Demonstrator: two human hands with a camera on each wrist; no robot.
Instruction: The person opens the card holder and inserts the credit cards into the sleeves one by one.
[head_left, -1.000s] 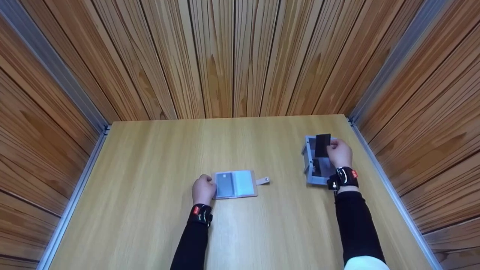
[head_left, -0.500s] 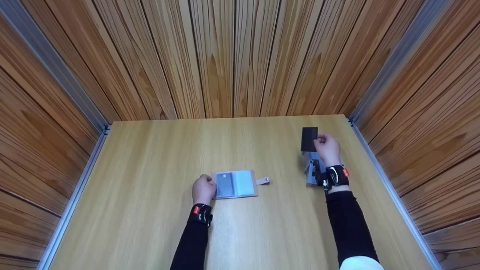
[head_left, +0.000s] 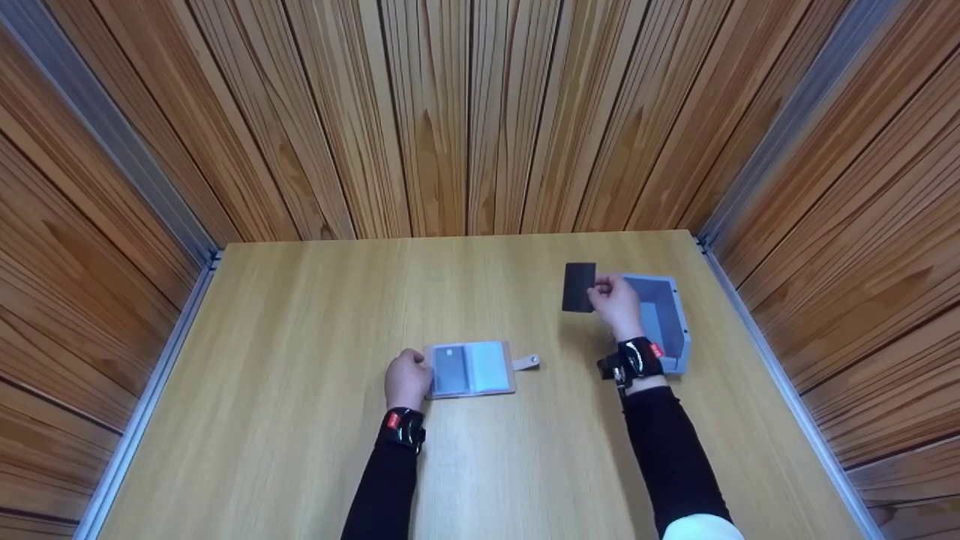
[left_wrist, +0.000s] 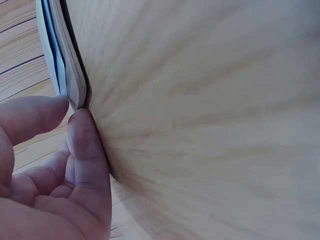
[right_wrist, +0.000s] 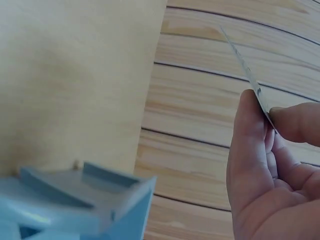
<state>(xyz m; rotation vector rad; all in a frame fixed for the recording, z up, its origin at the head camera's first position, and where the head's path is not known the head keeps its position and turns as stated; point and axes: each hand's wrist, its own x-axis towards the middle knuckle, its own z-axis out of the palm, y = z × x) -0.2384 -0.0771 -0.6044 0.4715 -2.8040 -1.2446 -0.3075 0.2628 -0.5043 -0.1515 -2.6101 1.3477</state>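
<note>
A card holder (head_left: 487,367) lies spread flat on the table, with pale bluish clear sleeves and a snap strap (head_left: 526,362) pointing right. A greyish card shape shows in its left half. My left hand (head_left: 407,382) pinches the holder's left edge; in the left wrist view, thumb and forefinger meet at a corner of its stacked pages (left_wrist: 75,82). My right hand (head_left: 618,306) pinches a thin dark card (head_left: 577,287) by its right edge, above the table. The right wrist view has this card (right_wrist: 247,72) nearly edge-on between thumb and fingers.
A grey-blue plastic bin (head_left: 679,322) stands at the right of the table, just right of my right hand; my hand and wrist hide its left part. Wood-patterned walls (head_left: 427,120) rise behind and along both sides, with metal rails (head_left: 772,405) at the table's sides.
My right hand has lifted the dark card out of the bin and carried it left, past the bin's left side. My left hand and the card holder have stayed put.
</note>
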